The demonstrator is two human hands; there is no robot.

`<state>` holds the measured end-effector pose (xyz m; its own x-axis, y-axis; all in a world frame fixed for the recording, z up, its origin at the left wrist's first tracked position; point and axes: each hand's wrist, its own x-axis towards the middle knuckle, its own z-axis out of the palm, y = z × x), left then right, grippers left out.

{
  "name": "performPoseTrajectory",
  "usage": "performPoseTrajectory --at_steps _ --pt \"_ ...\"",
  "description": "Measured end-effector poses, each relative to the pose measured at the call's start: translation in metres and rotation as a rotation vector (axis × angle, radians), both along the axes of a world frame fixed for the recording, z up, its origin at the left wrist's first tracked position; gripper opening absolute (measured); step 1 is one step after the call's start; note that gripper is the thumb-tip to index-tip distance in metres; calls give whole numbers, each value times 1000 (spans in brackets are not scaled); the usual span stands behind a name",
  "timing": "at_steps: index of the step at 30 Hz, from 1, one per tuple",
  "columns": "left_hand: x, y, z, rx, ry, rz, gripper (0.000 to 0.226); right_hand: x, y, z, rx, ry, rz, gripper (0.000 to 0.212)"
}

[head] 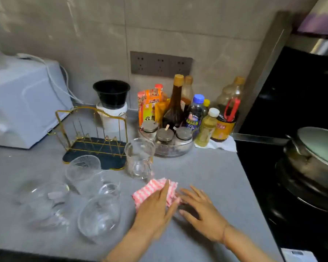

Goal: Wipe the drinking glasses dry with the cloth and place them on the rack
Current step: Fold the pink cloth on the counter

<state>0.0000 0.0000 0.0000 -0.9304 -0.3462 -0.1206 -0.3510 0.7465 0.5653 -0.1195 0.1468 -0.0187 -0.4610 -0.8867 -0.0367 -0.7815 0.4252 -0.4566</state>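
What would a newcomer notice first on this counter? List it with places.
The pink-and-white striped cloth stands out at the front centre of the grey counter, the left hand flat on it and the right hand beside it. Left of it stands a cluster of clear glasses; behind them the gold wire rack holds none, and condiment bottles crowd the back wall.

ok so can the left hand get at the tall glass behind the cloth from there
Probably yes. The left hand lies flat on the cloth, and the tall glass stands just beyond the cloth's far edge with nothing between them. The tray of jars sits close beside the glass, so a little care.
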Motion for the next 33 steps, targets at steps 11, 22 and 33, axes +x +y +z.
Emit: performPoseTrajectory --at_steps 11,22,33 --pt "12 9 -38 -290 6 -246 55 11 44 -42 -240 204 -9 60" --pt "30 19 -42 -301 145 -264 47 45 85 -38 -403 -11 -337 8" --pt "25 9 -32 -330 135 -252 18 28 42 -24 -140 -219 -497 25"
